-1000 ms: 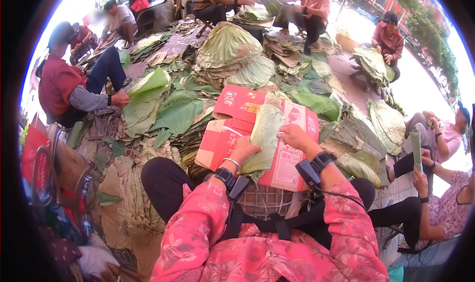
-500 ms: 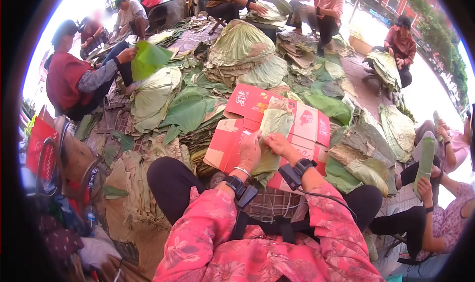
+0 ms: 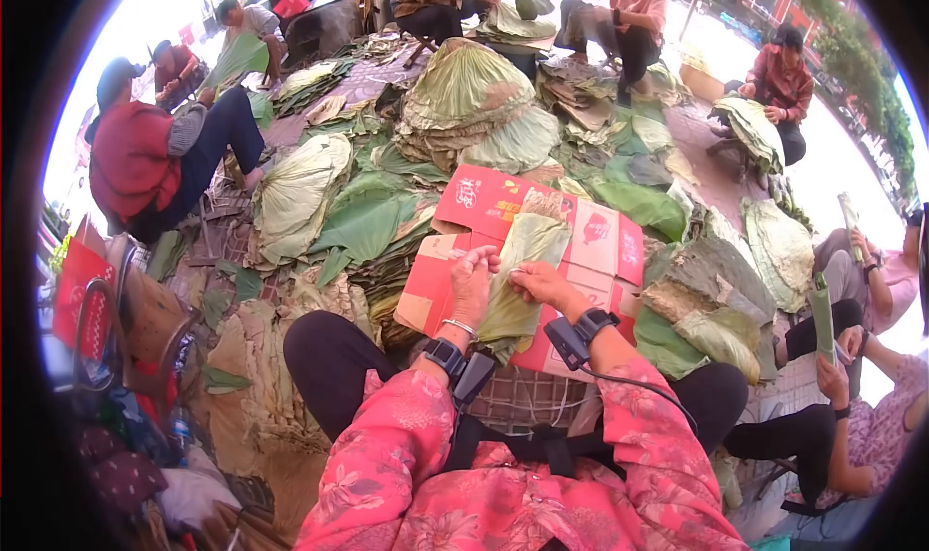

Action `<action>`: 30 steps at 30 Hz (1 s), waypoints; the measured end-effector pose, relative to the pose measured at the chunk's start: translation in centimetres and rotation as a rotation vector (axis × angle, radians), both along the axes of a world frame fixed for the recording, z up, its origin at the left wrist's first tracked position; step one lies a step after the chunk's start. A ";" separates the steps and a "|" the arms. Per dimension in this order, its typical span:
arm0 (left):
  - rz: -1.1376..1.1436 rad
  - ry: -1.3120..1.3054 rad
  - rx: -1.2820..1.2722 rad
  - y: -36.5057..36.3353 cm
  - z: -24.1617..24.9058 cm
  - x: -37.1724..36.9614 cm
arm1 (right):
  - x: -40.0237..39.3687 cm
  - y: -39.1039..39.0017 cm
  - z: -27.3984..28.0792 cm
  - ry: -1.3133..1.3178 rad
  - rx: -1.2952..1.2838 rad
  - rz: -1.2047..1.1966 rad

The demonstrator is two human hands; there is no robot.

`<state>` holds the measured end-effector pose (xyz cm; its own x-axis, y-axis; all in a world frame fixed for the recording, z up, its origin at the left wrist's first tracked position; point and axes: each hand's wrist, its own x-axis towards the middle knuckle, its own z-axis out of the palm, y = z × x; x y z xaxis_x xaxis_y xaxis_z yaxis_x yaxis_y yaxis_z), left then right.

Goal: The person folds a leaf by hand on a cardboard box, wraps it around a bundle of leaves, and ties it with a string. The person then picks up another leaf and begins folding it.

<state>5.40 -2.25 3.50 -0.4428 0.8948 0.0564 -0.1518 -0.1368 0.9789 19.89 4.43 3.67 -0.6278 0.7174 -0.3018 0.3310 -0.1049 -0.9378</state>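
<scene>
A folded lotus leaf bundle [image 3: 523, 251], pale green with a brown crumpled end, lies across the flattened red cardboard [image 3: 481, 198] over my lap. My left hand [image 3: 472, 278] is at its left edge, fingers curled together in a pinch, a little raised. Over the middle of the bundle, my right hand [image 3: 542, 285] is closed with thumb and forefinger pressed together. Anything thin between the fingers of either hand is too small to make out. Both wrists wear black devices.
A tall pile of dried leaves [image 3: 469, 91] stands ahead. Green leaves [image 3: 363, 217] lie left of the cardboard, and a stack of brownish leaves [image 3: 711, 280] lies right. Several people sit around handling leaves. A chair [image 3: 145, 328] with bags stands at left.
My left hand has moved slightly left and up, away from the leaf bundle. My right hand stays over it, shifted slightly left. The person at left has moved a green leaf farther away.
</scene>
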 end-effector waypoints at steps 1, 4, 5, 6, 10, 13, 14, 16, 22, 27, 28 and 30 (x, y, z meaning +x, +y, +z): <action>-0.079 0.176 0.027 -0.3 0.7 0.6 | -0.2 -0.1 0.5 -0.019 -0.022 -0.016; -0.143 0.480 -0.074 -0.5 0.6 1.2 | -0.1 0.2 1.0 -0.011 -0.068 0.032; -0.128 0.577 -0.091 -0.5 -0.2 1.4 | 0.2 0.6 1.1 0.001 -0.080 0.063; -0.085 0.491 0.017 -0.2 -0.5 1.7 | 0.5 1.0 1.6 -0.062 -0.025 0.075; -0.135 0.641 -0.132 -0.3 -0.8 1.8 | 0.2 2.2 3.0 -0.145 0.362 0.103; -0.115 0.656 -0.171 0.0 -0.5 2.2 | -0.9 2.3 4.6 -0.175 0.775 0.191; -0.132 0.671 -0.176 0.1 -0.5 2.1 | -1.4 2.1 4.9 -0.136 0.874 0.231; -0.139 0.717 -0.137 0.5 -2.1 2.0 | -2.3 1.4 6.1 -0.130 0.883 0.322; -0.147 0.345 0.056 0.6 -3.4 2.6 | -4.1 0.4 8.6 -0.066 0.423 0.395; -0.292 0.353 -0.085 -0.4 -1.0 2.2 | -2.8 1.0 12.0 0.376 0.285 -0.212; -0.295 0.350 -0.054 -0.4 -1.2 2.2 | -2.2 1.8 11.5 0.246 0.414 -0.214; -0.309 0.348 0.015 0.1 -1.5 2.3 | -1.2 1.5 9.6 0.134 0.707 -0.015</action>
<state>7.73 -2.20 2.03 -0.1078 0.9799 0.1681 0.1496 -0.1512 0.9771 18.70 5.90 13.25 -0.6152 0.7219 0.3167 0.2120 0.5385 -0.8156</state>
